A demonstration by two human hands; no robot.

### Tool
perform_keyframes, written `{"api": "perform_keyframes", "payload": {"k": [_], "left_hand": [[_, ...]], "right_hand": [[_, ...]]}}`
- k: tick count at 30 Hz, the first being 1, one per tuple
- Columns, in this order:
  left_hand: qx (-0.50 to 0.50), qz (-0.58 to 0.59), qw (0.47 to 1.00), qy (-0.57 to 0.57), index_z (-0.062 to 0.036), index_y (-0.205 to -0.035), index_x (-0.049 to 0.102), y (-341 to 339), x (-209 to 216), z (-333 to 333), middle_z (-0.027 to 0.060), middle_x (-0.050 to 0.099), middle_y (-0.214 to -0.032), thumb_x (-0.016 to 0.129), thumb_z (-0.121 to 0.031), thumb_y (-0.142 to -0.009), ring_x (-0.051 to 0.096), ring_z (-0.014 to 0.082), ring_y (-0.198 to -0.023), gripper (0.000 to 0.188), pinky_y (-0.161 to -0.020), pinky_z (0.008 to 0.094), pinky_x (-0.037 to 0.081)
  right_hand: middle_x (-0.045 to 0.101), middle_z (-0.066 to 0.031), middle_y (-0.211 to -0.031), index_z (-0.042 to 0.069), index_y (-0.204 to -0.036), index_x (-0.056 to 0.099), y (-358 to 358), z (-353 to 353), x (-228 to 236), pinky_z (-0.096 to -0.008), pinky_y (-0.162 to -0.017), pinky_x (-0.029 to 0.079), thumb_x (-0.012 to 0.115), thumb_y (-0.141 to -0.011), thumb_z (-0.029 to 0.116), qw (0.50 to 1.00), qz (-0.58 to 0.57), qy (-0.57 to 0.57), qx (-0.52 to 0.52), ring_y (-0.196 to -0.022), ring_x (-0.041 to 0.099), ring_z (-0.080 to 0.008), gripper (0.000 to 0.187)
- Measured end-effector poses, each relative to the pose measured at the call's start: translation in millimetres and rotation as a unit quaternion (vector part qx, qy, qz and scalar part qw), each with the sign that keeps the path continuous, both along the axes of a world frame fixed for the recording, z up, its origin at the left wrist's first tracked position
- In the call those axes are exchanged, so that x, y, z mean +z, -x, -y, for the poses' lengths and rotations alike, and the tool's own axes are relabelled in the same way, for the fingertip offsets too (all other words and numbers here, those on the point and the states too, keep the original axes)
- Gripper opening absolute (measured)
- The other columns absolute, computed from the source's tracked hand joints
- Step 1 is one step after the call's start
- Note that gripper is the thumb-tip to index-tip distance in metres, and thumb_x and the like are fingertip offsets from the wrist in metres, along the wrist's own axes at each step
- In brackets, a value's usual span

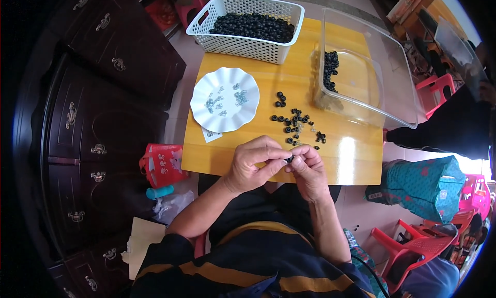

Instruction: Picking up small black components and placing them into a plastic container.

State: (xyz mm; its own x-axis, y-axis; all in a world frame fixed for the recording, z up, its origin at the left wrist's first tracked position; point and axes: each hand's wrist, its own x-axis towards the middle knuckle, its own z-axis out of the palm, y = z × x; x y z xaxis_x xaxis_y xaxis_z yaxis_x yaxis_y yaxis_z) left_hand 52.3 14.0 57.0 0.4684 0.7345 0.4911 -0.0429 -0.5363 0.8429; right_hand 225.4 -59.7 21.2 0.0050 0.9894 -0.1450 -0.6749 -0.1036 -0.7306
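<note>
Head view: left hand [253, 163] and right hand [306, 166] pinch one black ring [290, 158] together at the table [356, 158] edge, some twenty loose rings [295, 123] at 12 o'clock, one plate [225, 99] at 11, two bins beyond.

Our one head view, looking steeply down from above, close over our hands [279, 166], small table [356, 158] filling centre

Dark wooden cabinet [98, 117] at the left, red plastic chairs [408, 246] on the right, teal patterned bag [429, 187], red bag [163, 163] on the floor
</note>
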Motion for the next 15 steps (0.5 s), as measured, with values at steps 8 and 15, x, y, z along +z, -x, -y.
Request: {"api": "perform_keyframes", "payload": {"k": [8, 15], "left_hand": [[-0.012, -0.005, 0.999, 0.032, -0.0015, -0.099, 0.077, 1.4, -5.5, -1.1, 0.0075, 0.070, -0.086, 0.075, 0.008, -0.082, 0.066, 0.0172, -0.075, 0.019, -0.065, 0.0266, 0.050], [-0.007, -0.013, 0.999, 0.046, 0.0008, -0.100, 0.076, 2.4, -2.4, 1.4, 0.0100, 0.071, -0.088, 0.075, 0.007, -0.083, 0.068, 0.0179, -0.078, 0.018, -0.068, 0.0277, 0.052]], "right_hand": [[0.071, -0.0044, -0.097, 0.004, -0.109, 0.068, 2.8, 0.0, -2.0, -0.0283, -0.085, 0.051, 0.074, -0.096, 0.015, 1.000, -0.022, -0.002, -0.012, -0.086, 0.063, -0.0127, 0.018], [0.071, -0.0050, -0.096, 0.003, -0.106, 0.070, 2.2, 0.4, -3.1, -0.0292, -0.085, 0.050, 0.074, -0.096, 0.014, 0.999, 0.005, 0.012, -0.030, -0.087, 0.063, -0.0129, 0.015]]}}
